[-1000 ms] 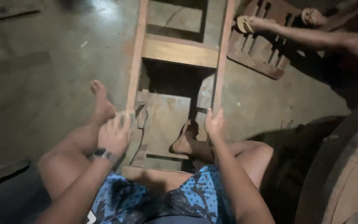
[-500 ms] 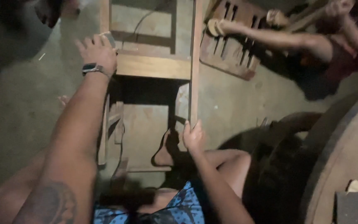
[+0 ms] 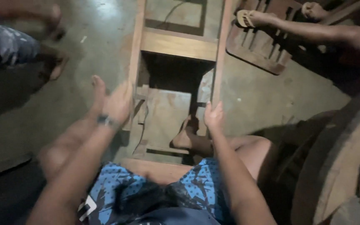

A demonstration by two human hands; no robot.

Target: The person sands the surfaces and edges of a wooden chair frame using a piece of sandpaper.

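Observation:
A wooden frame [image 3: 179, 46] with two long rails and a broad cross board lies on the concrete floor between my bare legs. My right hand [image 3: 213, 117] is closed around the near end of the right rail [image 3: 218, 62]. My left hand [image 3: 118, 104], with a watch [image 3: 107, 121] on the wrist, is motion-blurred and sits against the left rail [image 3: 136, 46]. Whether it holds anything is unclear. My right foot [image 3: 183, 139] rests inside the frame, and my left foot [image 3: 98, 88] lies just outside the left rail.
Another person's legs in sandals [image 3: 246, 18] stretch in from the top right over a slatted wooden panel [image 3: 256, 51]. A third person's patterned shorts and foot [image 3: 56, 66] show at the top left. A large curved wooden piece [image 3: 346, 158] fills the right side.
My left hand has pulled back from the far cross board down the left rail towards me. The right hand has kept its grip on the right rail. A person has come into view at the top left.

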